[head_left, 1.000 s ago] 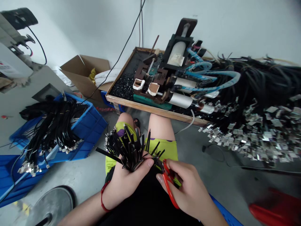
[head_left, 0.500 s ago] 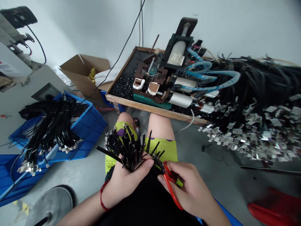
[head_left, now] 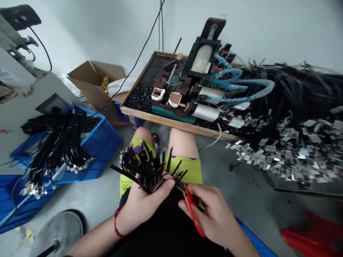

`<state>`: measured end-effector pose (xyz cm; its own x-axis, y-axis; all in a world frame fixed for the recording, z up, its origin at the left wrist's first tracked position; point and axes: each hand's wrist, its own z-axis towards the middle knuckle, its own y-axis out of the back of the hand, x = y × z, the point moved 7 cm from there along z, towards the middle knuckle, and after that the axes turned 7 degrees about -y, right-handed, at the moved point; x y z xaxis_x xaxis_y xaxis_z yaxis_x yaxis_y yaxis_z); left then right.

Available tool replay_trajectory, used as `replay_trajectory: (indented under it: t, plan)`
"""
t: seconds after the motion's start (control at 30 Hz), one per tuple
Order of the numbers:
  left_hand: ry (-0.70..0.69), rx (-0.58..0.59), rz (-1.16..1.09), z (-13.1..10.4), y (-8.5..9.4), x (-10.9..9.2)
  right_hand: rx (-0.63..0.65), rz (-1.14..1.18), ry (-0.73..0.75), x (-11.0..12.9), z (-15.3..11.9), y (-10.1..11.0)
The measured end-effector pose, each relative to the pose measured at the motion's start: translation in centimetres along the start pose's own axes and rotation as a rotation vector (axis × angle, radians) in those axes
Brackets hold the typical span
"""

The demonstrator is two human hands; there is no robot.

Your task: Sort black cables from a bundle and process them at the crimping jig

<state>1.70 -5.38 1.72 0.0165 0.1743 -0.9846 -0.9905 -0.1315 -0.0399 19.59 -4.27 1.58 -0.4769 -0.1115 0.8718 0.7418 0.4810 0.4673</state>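
Red-handled, the tool [head_left: 194,216] sits in your right hand [head_left: 215,212]: your fingers curl about one side of it and your thumb lies against the other, so you have it well grasped, though how far its jaws are parted is too small and dark to tell. Your left hand [head_left: 150,203] is clenched around a bundle of black strips [head_left: 147,169], which stands in front of your body, over the yellow-green shorts [head_left: 191,167]. What counts most is how the two lie to each other. The tool's long axis slants from your right palm up and to the left, its dark nose ending just beside your left thumb, while most of the strips fan upward and away from you, with one long strip [head_left: 123,173] jutting left. A few short ends [head_left: 184,174] lean out rightward from the left fist, right by that nose; whether it touches them I cannot tell. So the bundle lies to the left of your right hand, and the left hand, wrapped about it, is the nearer one. Ahead is the wooden-edged tray [head_left: 171,123] with its fixture [head_left: 183,86]; a heap of metal-tipped cables [head_left: 297,151] lies well apart to your right, a blue bin [head_left: 105,150] to your left.
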Motion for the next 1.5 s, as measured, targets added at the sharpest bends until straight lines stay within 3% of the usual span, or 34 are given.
replay_trajectory:
  t: [0.47, 0.83, 1.3, 1.5]
  plan:
    - [0.04, 0.016, 0.001, 0.0, 0.1, 0.0, -0.032, -0.071, 0.047, -0.4, -0.2, 0.4]
    - [0.118, -0.02, -0.025, 0.2, 0.3, 0.5, -0.094, 0.046, -0.131, -1.7, 0.0, 1.3]
    - [0.115, 0.044, -0.035, 0.2, -0.1, 0.6, -0.089, -0.155, 0.051, 0.1, -0.3, 0.7]
    - [0.099, 0.075, -0.028, 0.0, -0.1, 0.2, -0.067, -0.183, 0.06, 0.5, -0.1, 0.8]
